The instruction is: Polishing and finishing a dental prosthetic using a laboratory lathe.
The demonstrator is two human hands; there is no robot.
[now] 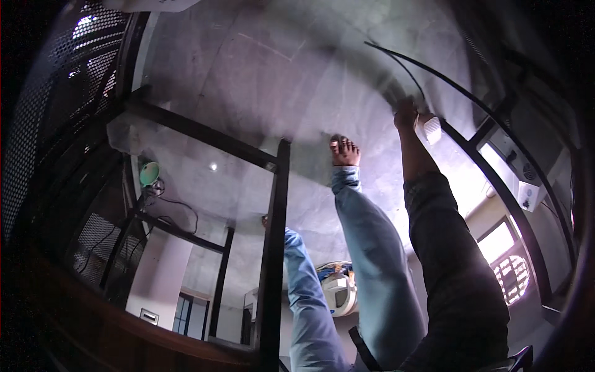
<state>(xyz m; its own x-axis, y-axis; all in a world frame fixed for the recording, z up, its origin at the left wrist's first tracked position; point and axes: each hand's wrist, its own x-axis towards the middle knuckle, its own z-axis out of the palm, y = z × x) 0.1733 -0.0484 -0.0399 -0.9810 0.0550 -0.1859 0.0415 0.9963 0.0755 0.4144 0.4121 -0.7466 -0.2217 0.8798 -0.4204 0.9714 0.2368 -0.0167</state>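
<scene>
My right hand (pixel 406 115), at the end of a dark-sleeved arm, reaches down close to the grey floor. Its fingers look curled and are partly blurred. A small white piece with a ribbed face (pixel 432 129) sits against the fingers on their right side, and seems gripped by them; its kind is not clear. A thin dark cord or bar (pixel 409 73) runs down toward the hand. My left hand is outside the picture. Left of the right arm, my bare foot (pixel 344 151) rests on the floor below a light blue jeans leg (pixel 378 248).
A dark metal frame (pixel 276 229) stands at the left, with perforated panels (pixel 87 43) beyond it. A green round object (pixel 149 174) with cables lies inside it. More dark bars (pixel 489 167) curve along the right. A white bin-like container (pixel 339 292) stands behind my legs.
</scene>
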